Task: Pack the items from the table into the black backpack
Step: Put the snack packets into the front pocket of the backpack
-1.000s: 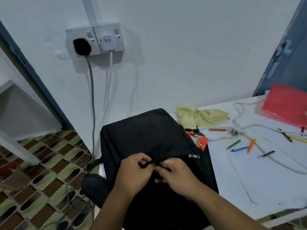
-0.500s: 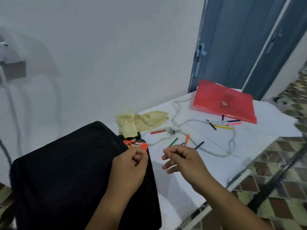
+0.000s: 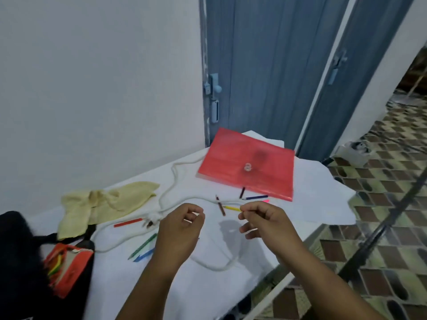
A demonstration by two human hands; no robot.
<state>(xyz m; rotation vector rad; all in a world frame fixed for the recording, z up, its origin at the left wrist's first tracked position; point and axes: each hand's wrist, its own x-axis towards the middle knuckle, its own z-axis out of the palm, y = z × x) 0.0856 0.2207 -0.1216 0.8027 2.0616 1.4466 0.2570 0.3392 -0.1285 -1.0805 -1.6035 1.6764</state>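
Observation:
The black backpack (image 3: 13,262) lies at the far left edge, with an orange pencil box (image 3: 69,266) at its side. On the white table (image 3: 196,292) lie a yellow cloth (image 3: 104,204), a white rope (image 3: 174,179), a red folder (image 3: 247,162) and several coloured pencils, among them red (image 3: 128,222), green (image 3: 143,245), brown (image 3: 220,205) and yellow (image 3: 231,208). My left hand (image 3: 180,229) hovers over the table's middle, fingers loosely curled, holding nothing. My right hand (image 3: 265,222) hovers beside it, loosely curled, its fingertips close to the yellow pencil's end.
A white wall runs behind the table and a blue door (image 3: 265,65) stands behind the folder. The table's right edge drops to a patterned tiled floor (image 3: 381,204). A dark pole (image 3: 381,227) slants across the floor on the right.
Both hands have left the backpack's zip and moved right, out over the table toward the pencils. The view has swung right, so the backpack now sits at the left edge.

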